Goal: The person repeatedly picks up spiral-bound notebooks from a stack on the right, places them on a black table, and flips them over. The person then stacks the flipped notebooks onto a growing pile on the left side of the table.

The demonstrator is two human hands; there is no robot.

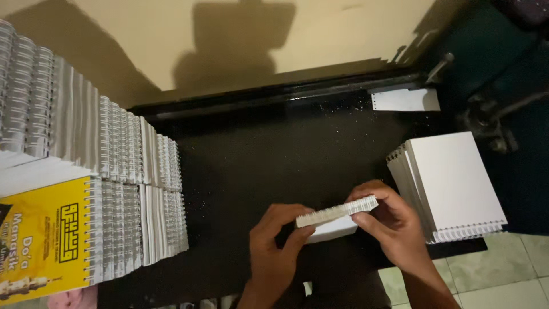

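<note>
**White booklet held between two hands over a black worktable**

White and small, a wire-bound booklet [334, 219] sits edge-up between a person's two hands, its coil spine turned upward and running from lower left to upper right. The left hand [274, 243] closes on the booklet's left end, thumb and fingers pinching it from below and beside. The right hand [392, 226] grips the right end, fingers curled over the spine and thumb pressed against the near face. Both hands hover just above the near edge of a black table [257, 154] flecked with pale paper dust.

Just right of the right hand lies a fanned stack of white bound booklets [449, 183], spines toward the near side. Farther back on the right, a loose white punched strip [405, 100] rests by the table's far rail. Well apart on the left, rows of finished spiral-bound booklets [114, 171] stand overlapped, and a yellow-covered booklet [46, 240] lies at the near left corner. Beige wall [171, 34] rises behind the table.
</note>
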